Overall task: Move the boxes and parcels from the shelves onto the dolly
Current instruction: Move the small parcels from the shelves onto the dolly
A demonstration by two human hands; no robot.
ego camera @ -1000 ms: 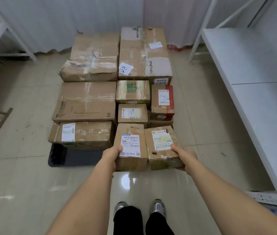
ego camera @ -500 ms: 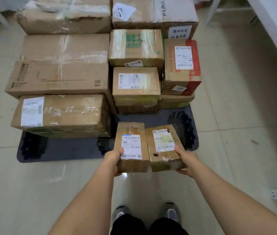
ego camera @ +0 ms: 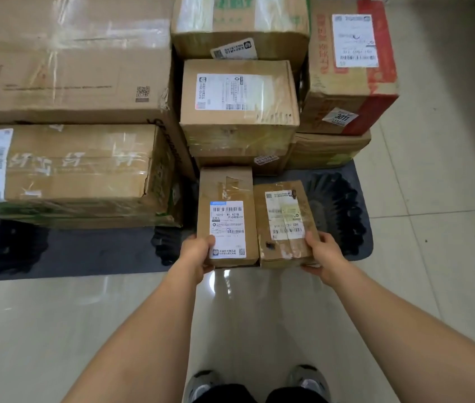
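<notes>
I hold two small cardboard parcels side by side over the near edge of the dark dolly [ego camera: 85, 254]. My left hand [ego camera: 197, 253] grips the near left corner of the left parcel [ego camera: 226, 196], which bears a white barcode label. The right parcel [ego camera: 284, 219], taped and creased, is gripped at its near right corner by my right hand [ego camera: 322, 251]. Their far ends reach close to the stacked boxes; whether they rest on the dolly I cannot tell.
The dolly carries several cardboard boxes: a large taped one [ego camera: 70, 167] at left, a labelled box [ego camera: 239, 106] straight ahead, a red-printed box [ego camera: 349, 68] at right. Bare dark deck shows right of the parcels [ego camera: 338, 199]. Glossy tiled floor [ego camera: 434, 199] surrounds it; my shoes [ego camera: 307, 382] are below.
I have come closer and bent lower over the dolly. Both parcels, still held in my hands, have moved forward and down over the dolly's near edge.
</notes>
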